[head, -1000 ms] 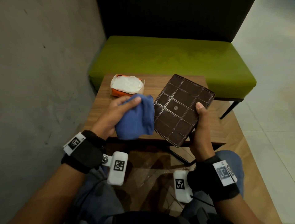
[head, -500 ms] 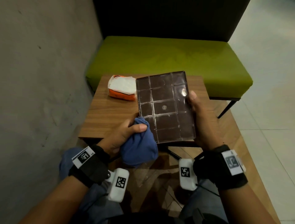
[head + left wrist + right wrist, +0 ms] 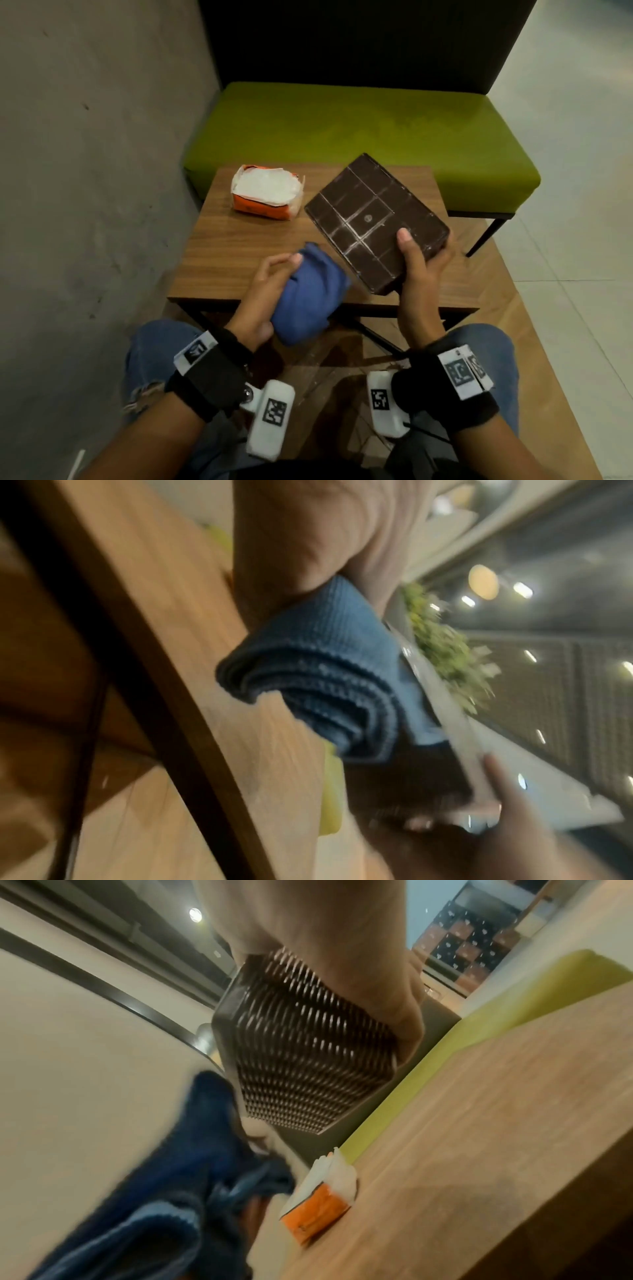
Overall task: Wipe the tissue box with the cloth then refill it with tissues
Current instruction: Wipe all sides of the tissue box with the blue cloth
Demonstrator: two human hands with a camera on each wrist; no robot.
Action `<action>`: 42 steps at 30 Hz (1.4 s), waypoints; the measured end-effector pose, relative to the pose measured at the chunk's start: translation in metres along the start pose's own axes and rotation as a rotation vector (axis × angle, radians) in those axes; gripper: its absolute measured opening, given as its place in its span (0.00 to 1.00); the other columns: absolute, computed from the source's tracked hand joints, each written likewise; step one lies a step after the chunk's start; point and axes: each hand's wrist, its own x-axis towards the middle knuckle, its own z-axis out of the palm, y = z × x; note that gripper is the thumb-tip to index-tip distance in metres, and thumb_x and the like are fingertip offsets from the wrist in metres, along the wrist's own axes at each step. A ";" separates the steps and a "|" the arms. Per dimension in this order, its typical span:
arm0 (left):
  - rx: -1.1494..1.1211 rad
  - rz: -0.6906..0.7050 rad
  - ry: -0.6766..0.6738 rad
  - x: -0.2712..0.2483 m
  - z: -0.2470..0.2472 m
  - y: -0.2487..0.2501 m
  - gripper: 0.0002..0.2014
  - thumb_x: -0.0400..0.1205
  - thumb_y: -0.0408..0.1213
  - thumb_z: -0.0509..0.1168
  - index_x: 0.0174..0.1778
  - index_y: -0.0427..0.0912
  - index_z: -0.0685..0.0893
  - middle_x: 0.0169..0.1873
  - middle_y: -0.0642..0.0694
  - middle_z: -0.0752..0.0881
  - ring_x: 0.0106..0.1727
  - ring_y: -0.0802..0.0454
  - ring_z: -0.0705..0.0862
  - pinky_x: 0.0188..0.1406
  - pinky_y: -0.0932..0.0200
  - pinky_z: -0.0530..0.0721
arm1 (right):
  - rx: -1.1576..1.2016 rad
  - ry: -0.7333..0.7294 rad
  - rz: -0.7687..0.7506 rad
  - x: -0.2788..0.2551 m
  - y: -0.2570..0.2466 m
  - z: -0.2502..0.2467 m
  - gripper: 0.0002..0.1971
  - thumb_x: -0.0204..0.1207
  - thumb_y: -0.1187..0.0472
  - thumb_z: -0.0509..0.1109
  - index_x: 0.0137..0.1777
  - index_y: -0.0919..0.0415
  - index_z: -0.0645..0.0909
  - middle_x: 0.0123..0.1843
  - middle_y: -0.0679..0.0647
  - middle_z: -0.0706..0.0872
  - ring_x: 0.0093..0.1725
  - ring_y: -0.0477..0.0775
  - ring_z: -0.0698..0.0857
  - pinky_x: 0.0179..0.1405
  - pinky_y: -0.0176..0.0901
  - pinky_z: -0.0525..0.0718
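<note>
The dark brown tissue box is held above the wooden table by the right hand, thumb pressed on its gridded face, fingers wrapped beneath. Its long axis is angled from near-right to far-left, the face tilted. The bunched blue cloth is gripped by the left hand beside the box's near edge. An orange tissue pack is seen on the table's far-left part.

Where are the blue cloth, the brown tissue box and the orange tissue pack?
blue cloth (image 3: 310,294): head view, middle of the bunched fabric.
brown tissue box (image 3: 368,219): head view, centre of its gridded face.
orange tissue pack (image 3: 265,186): head view, white tissues at its open top.
</note>
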 end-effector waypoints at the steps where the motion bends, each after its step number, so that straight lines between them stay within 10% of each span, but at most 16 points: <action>1: -0.040 -0.016 0.051 0.001 -0.006 0.003 0.08 0.80 0.44 0.64 0.53 0.49 0.79 0.55 0.41 0.85 0.55 0.47 0.84 0.41 0.56 0.81 | -0.001 0.009 -0.005 0.002 0.000 -0.004 0.52 0.65 0.43 0.77 0.84 0.50 0.48 0.78 0.56 0.71 0.74 0.57 0.78 0.71 0.65 0.79; 4: -0.031 0.099 0.181 0.005 -0.011 0.022 0.10 0.84 0.45 0.60 0.54 0.44 0.80 0.53 0.44 0.85 0.55 0.49 0.84 0.40 0.59 0.81 | -0.017 0.007 0.002 0.004 0.002 -0.010 0.51 0.68 0.48 0.75 0.84 0.53 0.47 0.71 0.49 0.75 0.71 0.55 0.80 0.69 0.59 0.82; 9: 0.488 0.743 0.289 -0.002 0.015 0.047 0.25 0.70 0.41 0.77 0.61 0.47 0.76 0.56 0.59 0.79 0.57 0.62 0.79 0.57 0.68 0.78 | -0.025 -0.074 0.036 -0.002 0.014 -0.001 0.52 0.65 0.45 0.77 0.84 0.47 0.49 0.73 0.51 0.75 0.68 0.54 0.82 0.68 0.61 0.82; 13: 1.030 1.024 0.174 -0.014 0.034 0.018 0.18 0.73 0.31 0.71 0.60 0.40 0.82 0.56 0.42 0.81 0.55 0.49 0.80 0.50 0.60 0.80 | -0.079 -0.019 0.021 -0.001 0.017 0.012 0.54 0.55 0.33 0.81 0.80 0.40 0.57 0.74 0.54 0.75 0.72 0.58 0.79 0.72 0.64 0.78; 17: 1.075 1.038 -0.170 -0.023 0.028 0.008 0.13 0.76 0.32 0.65 0.57 0.38 0.85 0.52 0.44 0.83 0.52 0.52 0.81 0.52 0.59 0.82 | -0.110 -0.033 0.008 0.006 0.023 0.006 0.43 0.57 0.37 0.78 0.72 0.42 0.65 0.68 0.55 0.79 0.67 0.59 0.83 0.67 0.66 0.81; 27: 1.149 0.967 -0.240 -0.031 0.014 0.005 0.13 0.77 0.35 0.62 0.55 0.41 0.85 0.49 0.47 0.82 0.47 0.56 0.80 0.43 0.64 0.81 | -0.117 -0.087 -0.104 0.010 0.011 -0.004 0.31 0.60 0.42 0.75 0.63 0.46 0.70 0.57 0.51 0.83 0.54 0.53 0.88 0.53 0.57 0.88; 42: 1.120 1.028 -0.023 -0.026 0.023 0.025 0.14 0.76 0.32 0.63 0.56 0.42 0.85 0.50 0.46 0.82 0.50 0.54 0.78 0.42 0.64 0.79 | -0.324 -0.097 -0.116 -0.007 0.012 0.012 0.35 0.55 0.24 0.74 0.62 0.28 0.69 0.64 0.61 0.76 0.63 0.66 0.81 0.60 0.70 0.83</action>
